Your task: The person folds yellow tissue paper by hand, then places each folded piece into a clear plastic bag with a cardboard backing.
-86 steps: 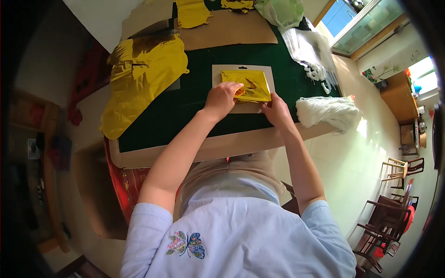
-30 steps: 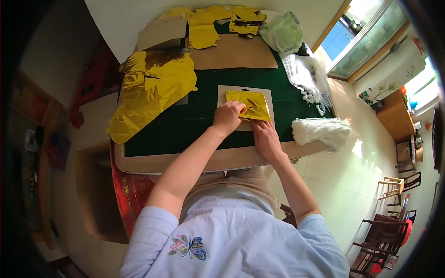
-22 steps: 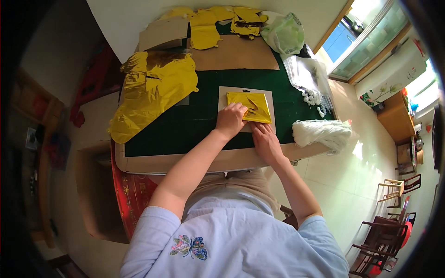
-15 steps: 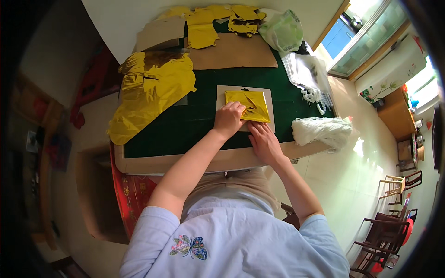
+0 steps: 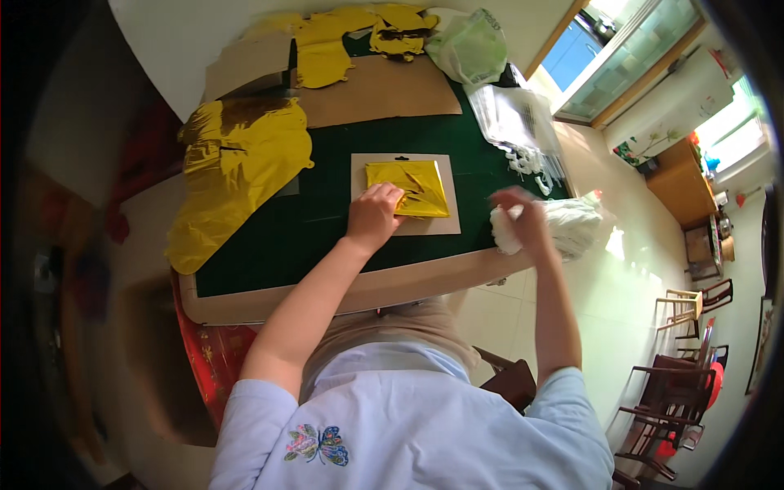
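Observation:
A folded gold foil sheet (image 5: 415, 186) lies on a pale card (image 5: 447, 220) on the dark green mat (image 5: 327, 212). My left hand (image 5: 372, 217) presses down on the foil's near left corner, fingers curled on it. My right hand (image 5: 523, 222) is off to the right at the table's edge, blurred, touching a white plastic bundle (image 5: 572, 224). Whether it grips the bundle is unclear.
A big crumpled gold foil sheet (image 5: 233, 175) covers the mat's left side. Brown cardboard (image 5: 384, 90), more gold pieces (image 5: 327, 49), a green bag (image 5: 469, 49) and clear plastic bags (image 5: 514, 118) lie at the far end. Wooden chairs (image 5: 678, 392) stand at right.
My right hand has left the foil and card and swung right to the white plastic bundle. My left hand has stayed on the foil's corner.

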The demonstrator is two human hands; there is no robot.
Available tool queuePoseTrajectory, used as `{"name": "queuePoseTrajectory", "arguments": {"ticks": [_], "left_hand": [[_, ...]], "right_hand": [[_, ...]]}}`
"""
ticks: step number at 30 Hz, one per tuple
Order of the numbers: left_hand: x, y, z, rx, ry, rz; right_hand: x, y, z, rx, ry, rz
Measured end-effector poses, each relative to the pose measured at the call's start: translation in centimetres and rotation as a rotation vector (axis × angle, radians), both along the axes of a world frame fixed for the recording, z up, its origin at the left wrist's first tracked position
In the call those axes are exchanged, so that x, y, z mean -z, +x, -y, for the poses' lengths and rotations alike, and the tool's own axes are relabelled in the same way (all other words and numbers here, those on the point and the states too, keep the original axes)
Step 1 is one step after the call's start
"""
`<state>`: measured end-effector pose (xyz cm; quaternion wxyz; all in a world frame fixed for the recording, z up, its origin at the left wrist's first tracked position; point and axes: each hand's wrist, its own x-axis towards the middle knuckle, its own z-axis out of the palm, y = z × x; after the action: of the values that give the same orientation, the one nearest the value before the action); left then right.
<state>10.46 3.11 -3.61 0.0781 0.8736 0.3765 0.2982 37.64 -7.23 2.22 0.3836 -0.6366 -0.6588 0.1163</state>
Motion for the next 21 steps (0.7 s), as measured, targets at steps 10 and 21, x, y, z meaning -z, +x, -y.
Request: {"name": "queuePoseTrajectory", "arguments": {"ticks": [10, 21], "left_hand": [[0.0, 0.5, 0.0, 0.003, -0.022, 0.005], [0.3, 0.5, -0.2, 0.013, 0.006, 0.04]], "right_hand": [[2.4, 11.7, -1.8, 0.431, -0.3, 0.532], [2.5, -11.1, 4.3, 0.064, -0.056, 0.082]]}}
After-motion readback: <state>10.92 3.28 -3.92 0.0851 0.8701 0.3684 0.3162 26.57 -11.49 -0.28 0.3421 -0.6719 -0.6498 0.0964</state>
